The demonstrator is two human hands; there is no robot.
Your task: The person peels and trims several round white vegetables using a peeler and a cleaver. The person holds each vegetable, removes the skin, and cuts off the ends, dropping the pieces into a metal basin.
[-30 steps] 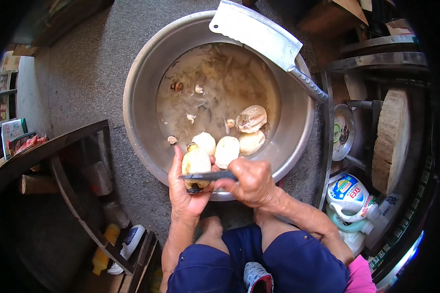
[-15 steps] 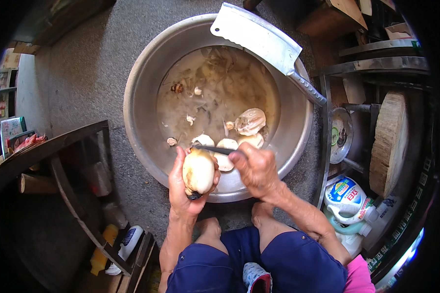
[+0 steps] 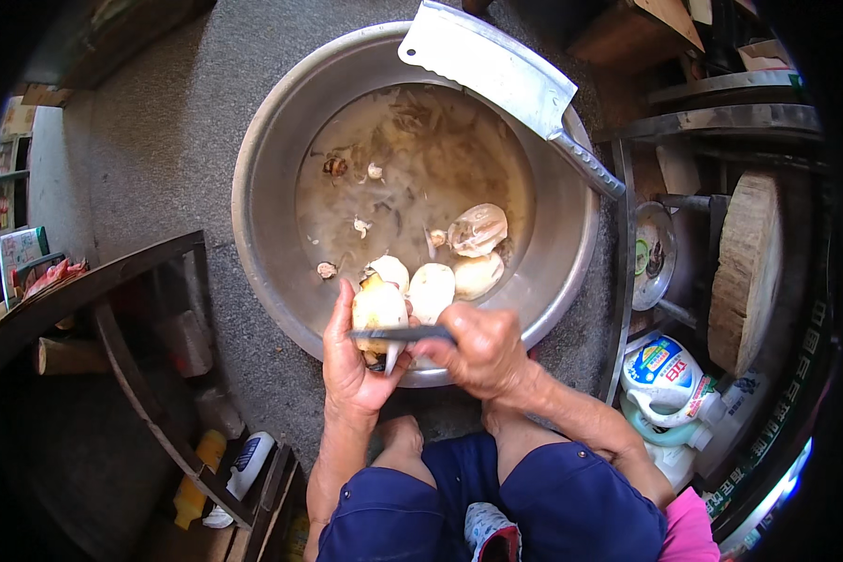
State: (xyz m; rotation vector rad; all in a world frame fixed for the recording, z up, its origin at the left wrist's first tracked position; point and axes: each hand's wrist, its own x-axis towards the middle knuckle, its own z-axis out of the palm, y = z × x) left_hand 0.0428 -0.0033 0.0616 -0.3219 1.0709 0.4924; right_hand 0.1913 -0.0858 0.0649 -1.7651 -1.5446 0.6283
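Observation:
My left hand is wrapped round a pale lotus root piece, held tilted over the near rim of a wide metal basin. A dark-handled peeler is gripped in my right hand. Its blade lies across the near half of the piece, and a pale strip of peel hangs below it. Several pale, rounded pieces rest at the near side of the basin, one of them a striped piece. Around them is cloudy brown water with peelings and small cut ends.
A cleaver lies across the basin's far right rim, its handle sticking out over the edge. On the right, a shelf frame holds a round wooden board and detergent bottles. A dark wooden rack stands at the left.
The peeler has moved from the far end of the lotus root piece down its near half. My right hand has come nearer to me, and a strip of peel now hangs off.

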